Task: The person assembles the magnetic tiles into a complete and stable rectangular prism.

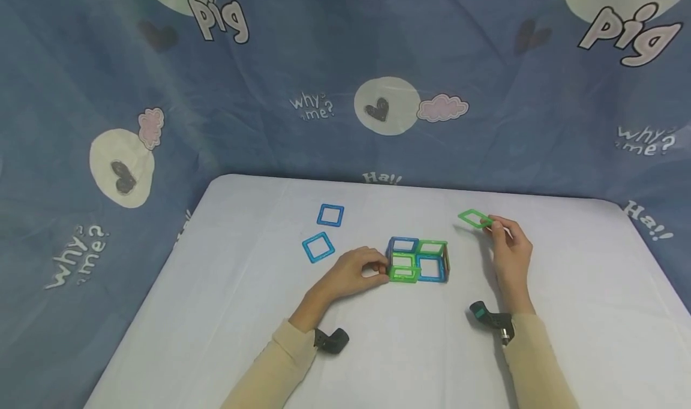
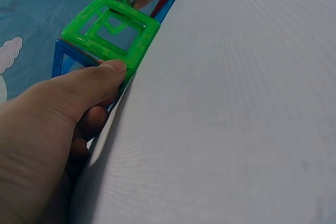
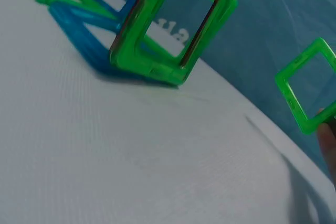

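Observation:
A small structure of blue, green and red square magnetic tiles (image 1: 430, 280) stands on the white table, a green square at its front (image 2: 135, 51). At its left side my left hand (image 1: 353, 272) pinches the corner of that green tile, thumb on its face and fingers curled behind. My right hand (image 1: 511, 256), raised to the right of the structure, pinches a separate green square tile frame (image 1: 468, 211) by one corner. The same loose tile (image 3: 282, 82) shows at the right edge of the right wrist view, apart from the structure, with only fingertips visible there.
Two blue square tiles (image 1: 330, 223) (image 1: 309, 252) lie flat on the white table (image 1: 410, 349), left of the structure. Beyond the table's back edge hangs a blue printed cloth (image 1: 302, 139). A dark wrist camera (image 1: 332, 341) sits on each sleeve.

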Demonstrator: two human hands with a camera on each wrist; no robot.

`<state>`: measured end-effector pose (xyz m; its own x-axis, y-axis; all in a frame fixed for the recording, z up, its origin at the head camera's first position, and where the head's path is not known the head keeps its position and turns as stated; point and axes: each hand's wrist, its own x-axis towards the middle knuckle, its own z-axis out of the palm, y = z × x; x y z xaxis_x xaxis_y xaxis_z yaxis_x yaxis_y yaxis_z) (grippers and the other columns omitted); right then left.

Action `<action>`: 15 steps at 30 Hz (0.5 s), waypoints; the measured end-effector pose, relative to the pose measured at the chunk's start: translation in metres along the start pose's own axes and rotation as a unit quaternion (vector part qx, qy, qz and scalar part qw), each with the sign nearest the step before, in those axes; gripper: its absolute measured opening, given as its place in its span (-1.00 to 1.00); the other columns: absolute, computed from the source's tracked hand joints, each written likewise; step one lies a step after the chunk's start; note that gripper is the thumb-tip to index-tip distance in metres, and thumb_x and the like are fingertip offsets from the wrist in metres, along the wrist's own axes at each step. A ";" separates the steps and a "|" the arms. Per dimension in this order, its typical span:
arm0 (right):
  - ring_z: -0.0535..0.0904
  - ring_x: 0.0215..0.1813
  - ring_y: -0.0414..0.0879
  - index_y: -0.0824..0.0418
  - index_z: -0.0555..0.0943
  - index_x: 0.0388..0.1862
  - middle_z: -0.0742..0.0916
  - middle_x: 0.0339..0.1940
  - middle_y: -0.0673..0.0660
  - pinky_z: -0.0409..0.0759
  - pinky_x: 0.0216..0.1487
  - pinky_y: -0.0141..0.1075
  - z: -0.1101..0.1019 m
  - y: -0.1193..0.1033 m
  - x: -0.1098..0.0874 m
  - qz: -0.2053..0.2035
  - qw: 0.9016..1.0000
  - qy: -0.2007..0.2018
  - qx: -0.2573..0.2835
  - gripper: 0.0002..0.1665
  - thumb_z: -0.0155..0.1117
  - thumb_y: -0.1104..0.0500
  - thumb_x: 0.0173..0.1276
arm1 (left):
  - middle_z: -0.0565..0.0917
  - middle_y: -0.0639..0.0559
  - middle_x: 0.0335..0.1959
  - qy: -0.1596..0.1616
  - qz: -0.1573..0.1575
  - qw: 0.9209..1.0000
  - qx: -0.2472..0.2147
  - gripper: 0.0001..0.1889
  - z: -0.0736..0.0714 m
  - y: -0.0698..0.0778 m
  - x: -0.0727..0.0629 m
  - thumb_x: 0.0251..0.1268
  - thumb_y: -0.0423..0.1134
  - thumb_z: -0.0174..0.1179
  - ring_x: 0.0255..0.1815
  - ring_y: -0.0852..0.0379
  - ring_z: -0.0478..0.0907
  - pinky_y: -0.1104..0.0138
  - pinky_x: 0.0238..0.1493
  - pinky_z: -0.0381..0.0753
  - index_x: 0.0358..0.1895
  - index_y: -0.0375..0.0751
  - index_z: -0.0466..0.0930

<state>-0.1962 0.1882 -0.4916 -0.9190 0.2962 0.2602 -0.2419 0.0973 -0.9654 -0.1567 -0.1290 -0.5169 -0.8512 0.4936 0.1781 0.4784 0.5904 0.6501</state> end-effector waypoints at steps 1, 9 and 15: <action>0.65 -0.02 -0.26 0.40 0.55 -0.02 0.67 -0.09 0.03 0.55 0.08 -0.45 -0.002 0.003 0.000 -0.005 1.000 0.005 0.012 -0.71 0.08 0.22 0.42 | 0.60 0.30 -0.28 -0.001 0.000 1.000 0.000 -0.74 0.001 0.000 0.000 0.16 -0.03 0.30 -0.22 0.37 0.47 0.43 -0.07 0.52 -0.09 0.09 0.62; 0.68 -0.05 -0.13 0.54 0.50 -0.02 0.69 -0.15 0.13 0.60 0.01 -0.39 -0.008 0.010 0.005 -0.042 0.991 -0.008 0.125 -0.70 0.08 0.31 0.40 | 0.59 0.32 -0.30 0.006 -0.008 1.000 -0.005 -0.76 0.001 -0.001 -0.002 0.14 -0.06 0.32 -0.23 0.37 0.45 0.42 -0.07 0.52 -0.10 0.10 0.63; 0.68 -0.08 -0.09 0.54 0.53 -0.07 0.69 -0.18 0.19 0.63 -0.05 -0.37 -0.012 -0.001 0.006 -0.073 0.987 -0.007 0.141 -0.73 0.08 0.33 0.39 | 0.59 0.32 -0.30 0.001 -0.009 1.000 -0.013 -0.74 0.000 0.000 0.001 0.12 -0.03 0.33 -0.23 0.37 0.45 0.41 -0.08 0.52 -0.10 0.10 0.64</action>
<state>-0.1980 0.2013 -0.4884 -0.8717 0.2843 0.3992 -0.4478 -0.1308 -0.8845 -0.1574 -0.1289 -0.5167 -0.8599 0.4821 0.1678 0.4577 0.5827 0.6716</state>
